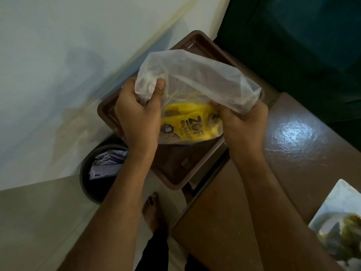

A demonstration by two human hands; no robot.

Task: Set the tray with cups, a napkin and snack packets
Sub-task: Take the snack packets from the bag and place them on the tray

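A thin clear plastic bag [197, 77] hangs over a brown rectangular tray [175, 173]. Inside the bag lie yellow snack packets [191, 124] with dark lettering. My left hand [138, 112] grips the bag's left side, thumb pressed on the bunched plastic. My right hand [242, 122] clutches the bag's right lower edge next to the packets. The tray juts over the corner of a brown table [293, 149]. No cups or napkin are visible; the bag hides much of the tray's inside.
A dark round waste bin [101, 169] with crumpled paper stands on the floor left of the tray. A white picture tile or book [340, 223] lies at the table's right edge. A dark green seat [302, 45] is behind. My bare foot [152, 210] is below.
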